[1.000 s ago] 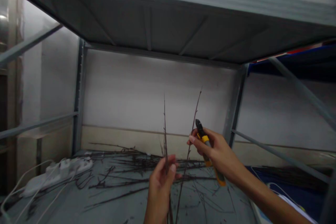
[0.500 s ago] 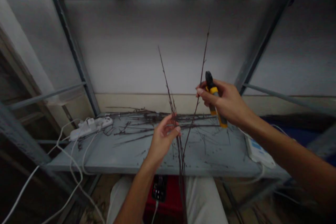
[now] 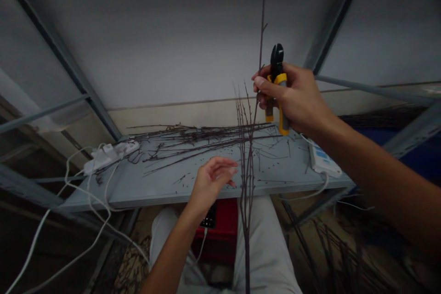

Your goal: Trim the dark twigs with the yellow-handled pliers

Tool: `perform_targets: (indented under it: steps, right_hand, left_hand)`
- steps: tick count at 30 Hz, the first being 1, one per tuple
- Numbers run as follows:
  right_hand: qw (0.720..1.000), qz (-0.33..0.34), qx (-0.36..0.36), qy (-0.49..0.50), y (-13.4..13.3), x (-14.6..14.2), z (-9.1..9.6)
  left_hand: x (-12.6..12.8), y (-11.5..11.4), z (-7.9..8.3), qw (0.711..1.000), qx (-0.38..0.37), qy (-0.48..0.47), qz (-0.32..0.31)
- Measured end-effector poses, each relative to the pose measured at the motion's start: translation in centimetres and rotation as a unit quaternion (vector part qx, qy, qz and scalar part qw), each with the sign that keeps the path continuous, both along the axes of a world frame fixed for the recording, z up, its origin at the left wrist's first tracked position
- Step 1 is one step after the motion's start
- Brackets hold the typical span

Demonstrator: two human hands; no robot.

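A dark branch (image 3: 247,234) with several thin upright twigs stands in front of me, its lower end between my legs. My right hand (image 3: 292,96) pinches one tall twig of it between thumb and fingers. The same hand also holds cutting pliers (image 3: 283,82) with black jaws and yellow-grey handles, jaws pointing up. My left hand (image 3: 213,179) is just left of the branch, fingers curved and apart from the thumb, with nothing in it. Behind both hands, a pile of cut twigs (image 3: 206,135) lies along the back of the grey shelf (image 3: 138,188).
A white power strip (image 3: 110,154) with cables sits at the shelf's left end. Another white power strip (image 3: 324,161) is at the right end. Small twig bits are scattered on the shelf. Below are a red box (image 3: 220,234), a dark device (image 3: 209,218) and more branches (image 3: 330,248).
My left hand has let go of the twigs and now stands off to their left. My right hand has moved up with the twig and pliers. The view has tilted downward.
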State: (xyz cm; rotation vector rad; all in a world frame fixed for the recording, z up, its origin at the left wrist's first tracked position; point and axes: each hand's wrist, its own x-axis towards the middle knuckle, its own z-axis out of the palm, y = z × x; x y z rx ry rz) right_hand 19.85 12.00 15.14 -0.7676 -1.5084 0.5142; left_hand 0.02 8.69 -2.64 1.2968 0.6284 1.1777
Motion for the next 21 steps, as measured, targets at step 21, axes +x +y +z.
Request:
perform_targets:
  steps: [21]
  right_hand:
    - [0.953,-0.234,0.104,-0.160,1.9,2.6,-2.4]
  left_hand:
    - [1.3,-5.2,-6.1,0.994,-0.064,0.031,0.079]
